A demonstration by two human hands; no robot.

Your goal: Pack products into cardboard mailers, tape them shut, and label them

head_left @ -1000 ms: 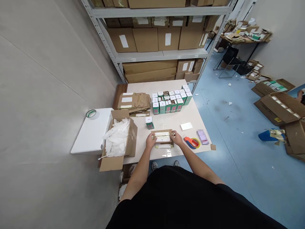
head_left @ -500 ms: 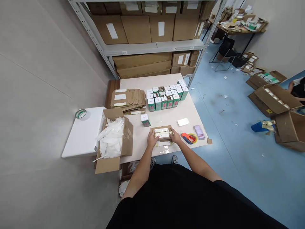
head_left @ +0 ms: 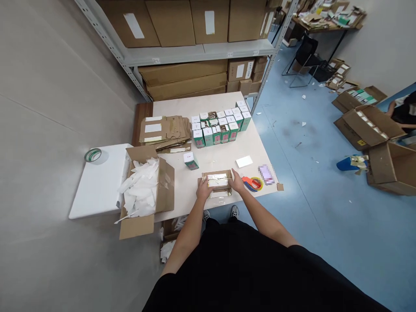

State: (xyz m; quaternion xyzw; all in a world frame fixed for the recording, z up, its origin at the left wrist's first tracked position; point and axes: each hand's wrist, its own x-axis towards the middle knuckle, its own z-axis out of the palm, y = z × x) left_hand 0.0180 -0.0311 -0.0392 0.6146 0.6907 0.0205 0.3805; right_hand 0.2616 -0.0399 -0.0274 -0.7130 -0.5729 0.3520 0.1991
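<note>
A small brown cardboard box point(head_left: 214, 187) with white labels and clear tape lies at the table's front edge. My left hand point(head_left: 204, 189) grips its left end, the thumb on top. At the right end, my right hand point(head_left: 237, 181) presses against its side, fingers curled around the edge. To the right of that hand lies an orange-handled tool point(head_left: 249, 183) with a coloured ring beside it. One green and white carton point(head_left: 190, 160) stands behind my left hand. Farther back, several similar cartons point(head_left: 217, 130) stand in rows.
An open carton point(head_left: 165, 184) full of white scraps stands at the left. Flattened cardboard point(head_left: 169, 132) is stacked behind it. A white card point(head_left: 244, 161) and a blurred purple item point(head_left: 266, 174) lie at the right. Shelving point(head_left: 182, 54) rises behind; another person point(head_left: 403, 113) sits far right.
The camera view has shifted, so the whole scene appears moved slightly left. Both hands stay on the cardboard box, with the right fingers a little more raised at its edge.
</note>
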